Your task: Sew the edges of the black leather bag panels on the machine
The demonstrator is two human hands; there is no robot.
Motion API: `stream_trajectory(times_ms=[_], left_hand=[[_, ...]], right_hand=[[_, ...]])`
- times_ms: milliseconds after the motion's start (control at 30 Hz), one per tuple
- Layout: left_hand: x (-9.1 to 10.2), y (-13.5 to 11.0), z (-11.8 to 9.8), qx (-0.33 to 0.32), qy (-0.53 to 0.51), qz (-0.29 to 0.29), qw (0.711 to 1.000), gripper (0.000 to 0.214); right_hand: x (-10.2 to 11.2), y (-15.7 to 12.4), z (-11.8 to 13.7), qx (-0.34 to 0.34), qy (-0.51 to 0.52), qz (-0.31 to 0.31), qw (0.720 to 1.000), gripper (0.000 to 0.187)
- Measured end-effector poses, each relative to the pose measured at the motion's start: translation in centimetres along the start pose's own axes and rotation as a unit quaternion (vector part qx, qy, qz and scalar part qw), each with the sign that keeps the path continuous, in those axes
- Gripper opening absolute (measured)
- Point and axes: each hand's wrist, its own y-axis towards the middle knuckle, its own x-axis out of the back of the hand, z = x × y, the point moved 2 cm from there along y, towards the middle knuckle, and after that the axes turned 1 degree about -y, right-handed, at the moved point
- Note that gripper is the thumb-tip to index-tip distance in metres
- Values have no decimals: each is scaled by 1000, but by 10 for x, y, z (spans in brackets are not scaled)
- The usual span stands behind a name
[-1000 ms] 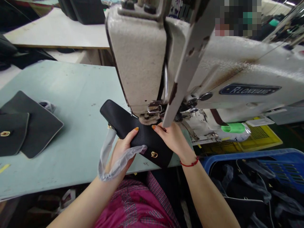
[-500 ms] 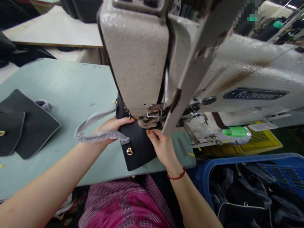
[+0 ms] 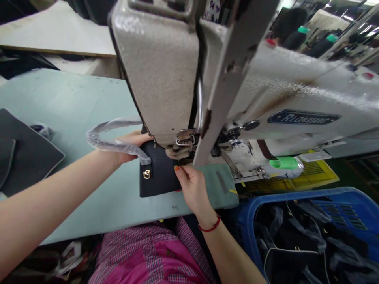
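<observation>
Black grained-leather bag (image 3: 158, 169) lies between my hands, just under the sewing machine's presser foot (image 3: 177, 152). Feels light, fairly stiff; best held by its edges. Left hand (image 3: 132, 144) grips the upper-left edge beside the plastic-sleeved strap (image 3: 114, 138); right hand (image 3: 192, 191) pinches the right edge.

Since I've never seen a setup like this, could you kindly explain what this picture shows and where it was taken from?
This view comes from a camera worn on the person's head, looking down at their own hands. The large cream machine is an industrial sewing machine. On the pale green table, the right hand rests its fingers on a black bag with a gold clasp. The left hand is at the bag's other side, under a plastic-wrapped loop. A blue crate sits lower right.
</observation>
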Motion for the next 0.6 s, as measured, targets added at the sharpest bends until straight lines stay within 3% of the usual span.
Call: stream_trajectory(times_ms=[133, 200, 267, 333, 433, 533, 600], left_hand=[[31, -17, 33, 7, -28, -27, 999, 40], [45, -39, 65, 31, -54, -43, 997, 47], [51, -67, 101, 53, -151, -80, 984, 50], [40, -92, 127, -18, -249, -69, 966, 57], [3, -110, 144, -79, -308, -21, 948, 78], [-30, -102, 142, -63, -266, -48, 961, 61], [-40, -93, 139, -35, -225, -85, 970, 49]], right_hand=[[-3, -17, -7, -60, 88, 54, 993, 38], [-5, -24, -10, -73, 127, 67, 987, 40], [-8, -29, -11, -89, 169, 82, 978, 42], [-10, -31, -12, -98, 206, 98, 969, 43], [-10, -30, -12, -94, 237, 109, 961, 43], [-7, -30, -10, -86, 219, 101, 967, 41], [-4, -33, -8, -73, 177, 92, 977, 39]])
